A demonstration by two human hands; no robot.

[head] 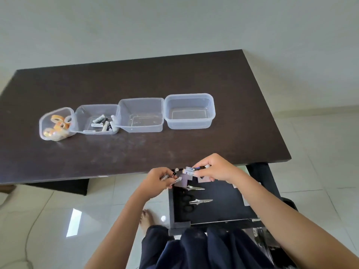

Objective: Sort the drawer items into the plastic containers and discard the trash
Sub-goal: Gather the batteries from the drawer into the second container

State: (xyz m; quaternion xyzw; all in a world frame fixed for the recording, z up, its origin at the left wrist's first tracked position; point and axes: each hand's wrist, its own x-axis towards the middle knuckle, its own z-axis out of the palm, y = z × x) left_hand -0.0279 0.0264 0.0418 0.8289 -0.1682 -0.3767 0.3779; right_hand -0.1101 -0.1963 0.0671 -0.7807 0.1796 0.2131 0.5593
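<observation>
Over the back of the open black drawer [223, 199], my left hand [157, 181] is shut on a few batteries [175, 174]. My right hand [215, 169] is shut on more batteries [192, 169], just right of the left hand. In the drawer lie two pairs of scissors [194, 202] and some pale paper pieces [183, 182]. On the dark table [136, 152] stands a row of clear plastic containers: one with tape rolls [57, 124], one with batteries [97, 121], and two empty ones [141, 115] [189, 111].
The drawer sticks out below the table's near edge on the right. My dark-clothed lap [204, 249] is right beneath it, and a bare foot [145, 218] rests on the glossy tiled floor. A dark mat [64, 186] lies under the table at left.
</observation>
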